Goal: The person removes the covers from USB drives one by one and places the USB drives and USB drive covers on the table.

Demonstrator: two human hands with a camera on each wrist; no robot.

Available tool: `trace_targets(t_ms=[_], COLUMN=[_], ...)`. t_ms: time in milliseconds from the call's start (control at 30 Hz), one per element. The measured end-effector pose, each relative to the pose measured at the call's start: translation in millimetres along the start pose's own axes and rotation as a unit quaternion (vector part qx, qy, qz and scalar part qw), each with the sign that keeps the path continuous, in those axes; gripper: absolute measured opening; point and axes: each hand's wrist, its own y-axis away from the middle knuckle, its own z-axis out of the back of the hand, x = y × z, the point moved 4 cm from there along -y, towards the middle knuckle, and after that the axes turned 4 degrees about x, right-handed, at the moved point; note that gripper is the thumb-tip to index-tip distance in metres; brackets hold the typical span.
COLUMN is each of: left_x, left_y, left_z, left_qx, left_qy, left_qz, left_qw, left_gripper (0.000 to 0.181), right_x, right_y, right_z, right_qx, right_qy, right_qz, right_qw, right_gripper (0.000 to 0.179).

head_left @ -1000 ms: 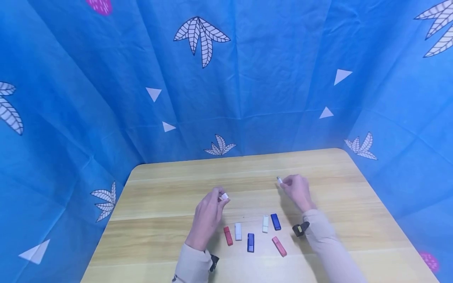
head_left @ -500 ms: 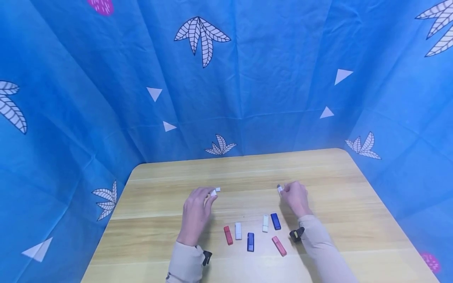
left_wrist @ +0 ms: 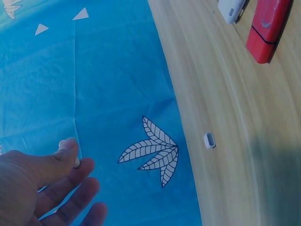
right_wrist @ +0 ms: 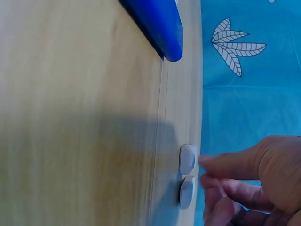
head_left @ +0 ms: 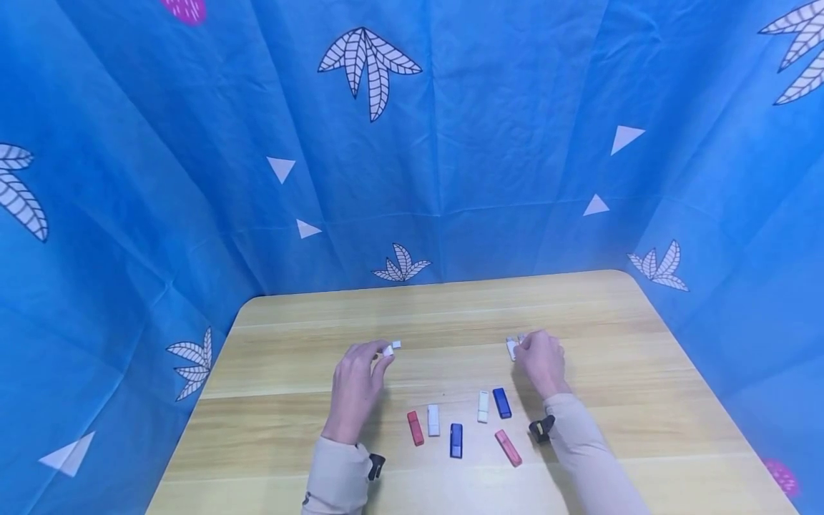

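My left hand [head_left: 355, 383] pinches a small white USB stick cap [head_left: 388, 351] between thumb and fingers, above the table. A second white cap [left_wrist: 209, 140] lies on the wood beyond it, its hollow end showing in the left wrist view. My right hand [head_left: 542, 363] is low over the table at the right, beside two white USB sticks [head_left: 511, 347]. In the right wrist view these two sticks [right_wrist: 187, 159] lie side by side, and the thumb [right_wrist: 230, 162] and curled fingers are right at them with a gap between the tips.
Nearer on the wooden table [head_left: 283, 415] lie several capped USB sticks: a red one [head_left: 415, 428], white ones [head_left: 433, 420] [head_left: 483, 406], blue ones [head_left: 455, 440] [head_left: 502, 403] and a pinkish-red one [head_left: 508, 448]. A blue patterned curtain [head_left: 502, 179] surrounds the table's back and sides.
My left hand has moved left, and one white cap now lies on the table. My right hand has come down and nearer; the white stick it held now lies beside another.
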Motion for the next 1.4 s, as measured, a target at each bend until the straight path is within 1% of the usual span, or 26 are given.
trace_targets(t_ms=[133, 267, 400, 467, 567, 667, 767, 900, 1000, 1100, 1200, 1300, 1400], left_x=[3.2, 7.4, 11.1, 11.9, 14.7, 18.4, 23.9, 35.1, 45.5, 53.6, 58.1, 59.2, 59.7], left_y=[-2.3, -5.0, -10.5, -15.7, -25.3, -35.3, -46.3, -60.4, -66.7, -69.9, -71.2, -70.5, -67.7], left_z=[-2.8, -7.2, -12.8, -16.3, -23.5, -33.7, -46.2, -67.3, -84.7, -99.2, -108.4, -112.3, -113.6], left_qx=[0.010, 0.030, 0.058, 0.073, 0.095, 0.119, 0.142, 0.170, 0.196, 0.222, 0.238, 0.247, 0.255], left_qy=[0.003, 0.001, -0.002, 0.001, 0.009, 0.011, 0.006, 0.005, 0.002, -0.014, -0.034, -0.047, -0.053], left_qz=[0.002, 0.008, 0.024, 0.030, 0.038, 0.042, 0.041, 0.037, 0.046, 0.054, 0.052, 0.045, 0.048], left_qw=[0.9999, 0.9995, 0.9980, 0.9969, 0.9947, 0.9920, 0.9890, 0.9847, 0.9796, 0.9736, 0.9693, 0.9669, 0.9641], left_gripper=[0.019, 0.019, 0.020, 0.021, 0.020, 0.021, 0.021, 0.018, 0.014, 0.013, 0.014, 0.015, 0.016], right_x=[-1.1, -4.2, -5.0, -4.9, -3.2, 0.3, 6.0, 14.0, 19.4, 24.9, 30.2, 35.5, 39.4], right_y=[-0.2, -1.4, -2.5, -2.7, -1.5, 1.3, 6.4, 15.9, 23.1, 29.5, 35.6, 41.7, 46.6], right_z=[-0.4, 0.2, 2.4, 5.5, 13.8, 25.4, 37.1, 52.2, 60.7, 66.2, 69.8, 72.8, 75.0], right_qx=[0.003, 0.008, 0.006, -0.005, -0.036, -0.077, -0.102, -0.109, -0.112, -0.122, -0.132, -0.134, -0.128], right_qy=[0.002, 0.006, 0.006, -0.001, -0.018, -0.029, -0.037, -0.050, -0.055, -0.055, -0.054, -0.057, -0.060], right_qz=[-0.006, -0.018, -0.012, -0.007, 0.005, 0.023, 0.038, 0.045, 0.055, 0.073, 0.089, 0.107, 0.122], right_qw=[1.0000, 0.9998, 0.9999, 1.0000, 0.9992, 0.9964, 0.9934, 0.9918, 0.9907, 0.9883, 0.9858, 0.9835, 0.9824], right_gripper=[0.021, 0.020, 0.020, 0.021, 0.023, 0.025, 0.025, 0.026, 0.025, 0.024, 0.024, 0.024, 0.024])
